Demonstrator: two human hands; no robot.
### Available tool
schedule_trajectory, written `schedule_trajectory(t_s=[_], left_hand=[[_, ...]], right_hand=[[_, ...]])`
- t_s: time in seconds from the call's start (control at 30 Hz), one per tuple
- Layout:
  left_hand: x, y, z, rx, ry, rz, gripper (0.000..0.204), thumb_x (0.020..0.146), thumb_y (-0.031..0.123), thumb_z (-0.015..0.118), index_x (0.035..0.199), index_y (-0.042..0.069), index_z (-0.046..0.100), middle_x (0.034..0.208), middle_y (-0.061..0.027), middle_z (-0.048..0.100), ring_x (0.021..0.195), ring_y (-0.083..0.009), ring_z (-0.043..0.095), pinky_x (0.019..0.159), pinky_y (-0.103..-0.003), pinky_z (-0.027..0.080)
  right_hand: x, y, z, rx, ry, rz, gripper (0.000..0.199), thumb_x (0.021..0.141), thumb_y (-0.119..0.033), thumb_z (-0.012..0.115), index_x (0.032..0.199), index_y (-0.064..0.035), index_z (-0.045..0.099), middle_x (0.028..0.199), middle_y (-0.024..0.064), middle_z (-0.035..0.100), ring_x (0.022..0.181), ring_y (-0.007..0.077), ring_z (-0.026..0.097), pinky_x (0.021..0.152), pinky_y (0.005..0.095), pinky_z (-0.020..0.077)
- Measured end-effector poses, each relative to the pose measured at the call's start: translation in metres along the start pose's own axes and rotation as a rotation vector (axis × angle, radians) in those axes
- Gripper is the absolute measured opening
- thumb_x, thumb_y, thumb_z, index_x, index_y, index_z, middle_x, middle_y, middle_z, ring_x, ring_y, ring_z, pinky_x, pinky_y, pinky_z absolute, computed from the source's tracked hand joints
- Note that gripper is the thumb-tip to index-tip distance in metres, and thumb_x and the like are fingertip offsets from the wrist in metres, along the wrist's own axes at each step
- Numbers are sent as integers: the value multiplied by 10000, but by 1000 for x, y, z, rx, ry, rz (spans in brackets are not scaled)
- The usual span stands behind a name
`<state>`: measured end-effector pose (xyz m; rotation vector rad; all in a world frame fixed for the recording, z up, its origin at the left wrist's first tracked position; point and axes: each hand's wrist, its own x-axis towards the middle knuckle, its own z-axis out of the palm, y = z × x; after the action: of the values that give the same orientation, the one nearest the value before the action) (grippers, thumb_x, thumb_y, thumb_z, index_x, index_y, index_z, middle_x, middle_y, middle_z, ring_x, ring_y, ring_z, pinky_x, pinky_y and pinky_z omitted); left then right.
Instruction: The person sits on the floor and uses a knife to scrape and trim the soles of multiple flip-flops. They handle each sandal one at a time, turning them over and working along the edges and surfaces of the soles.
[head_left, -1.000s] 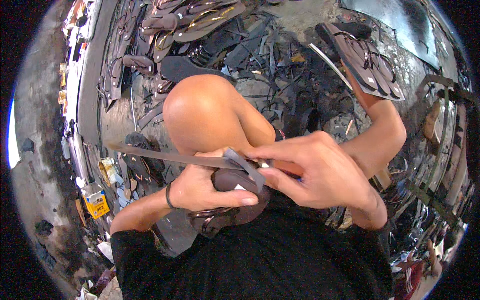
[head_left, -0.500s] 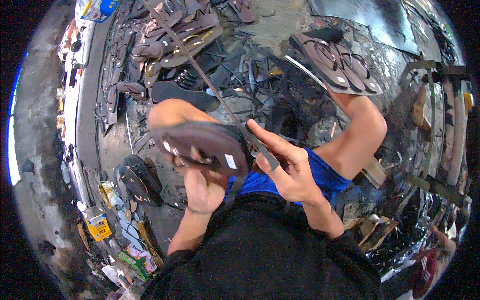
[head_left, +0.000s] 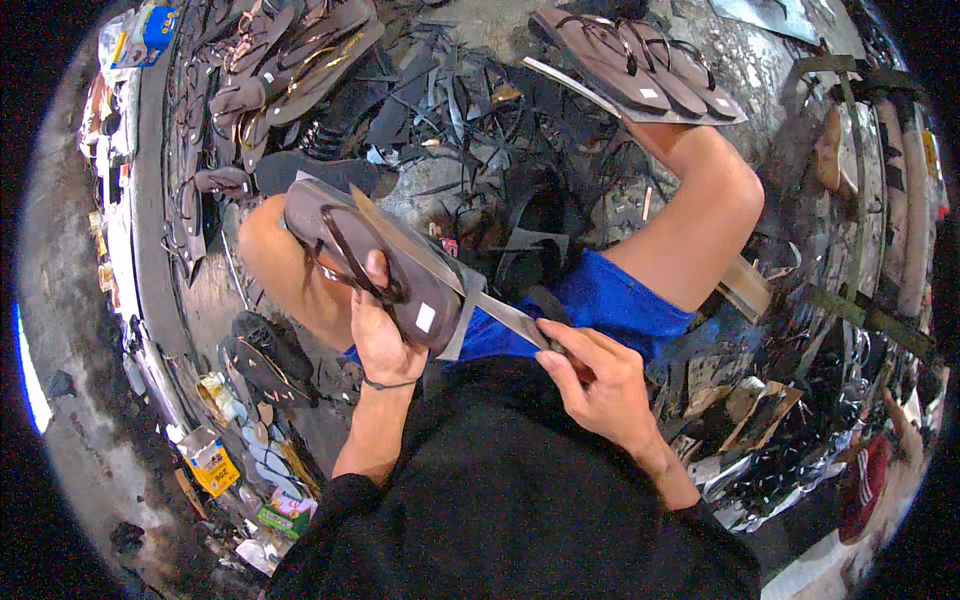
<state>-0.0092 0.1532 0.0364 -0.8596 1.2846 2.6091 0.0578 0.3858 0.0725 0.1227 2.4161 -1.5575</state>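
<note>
A wide spread of dark, flat scraps (head_left: 455,120) lies beyond the blue fabric shorts (head_left: 640,305), and over the bare left thigh (head_left: 295,275) a flat brown flip-flop (head_left: 402,262) with a dark glossy strap (head_left: 350,250) sits tilted in the left hand (head_left: 385,338), which is closed round it from beneath. The right hand (head_left: 603,382), thumb and fingers pinched together, grips a long, narrow metal blade (head_left: 512,318) running along the flip-flop's right edge; a small white rectangular label (head_left: 424,318) marks the sole's near end.
</note>
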Motion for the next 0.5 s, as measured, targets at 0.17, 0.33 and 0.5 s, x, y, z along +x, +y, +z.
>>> schedule_trajectory(t_s=[0.17,0.33,0.5], left_hand=[[-9,-5,-32,-23,14,-51,387,997,370,603,1212,48,587,1103,-86,678,958,-257,668,871,-414,554],[-29,0,-12,133,-64,-54,495,948,458,643,1215,46,582,1070,-94,670,971,-225,656,858,-386,551],[-37,7,-35,262,47,-46,417,984,438,596,1149,54,606,935,-57,654,784,-196,652,684,-318,559]], right_hand=[[35,-14,29,76,-69,-42,280,929,-238,689,1165,-88,699,811,124,684,662,276,665,623,379,541],[77,-14,60,111,-17,-156,285,946,-188,649,1202,-64,672,941,198,706,841,378,703,741,424,573],[70,-13,41,178,-45,-80,291,936,-174,697,1196,-43,683,751,101,632,629,163,570,585,308,476]])
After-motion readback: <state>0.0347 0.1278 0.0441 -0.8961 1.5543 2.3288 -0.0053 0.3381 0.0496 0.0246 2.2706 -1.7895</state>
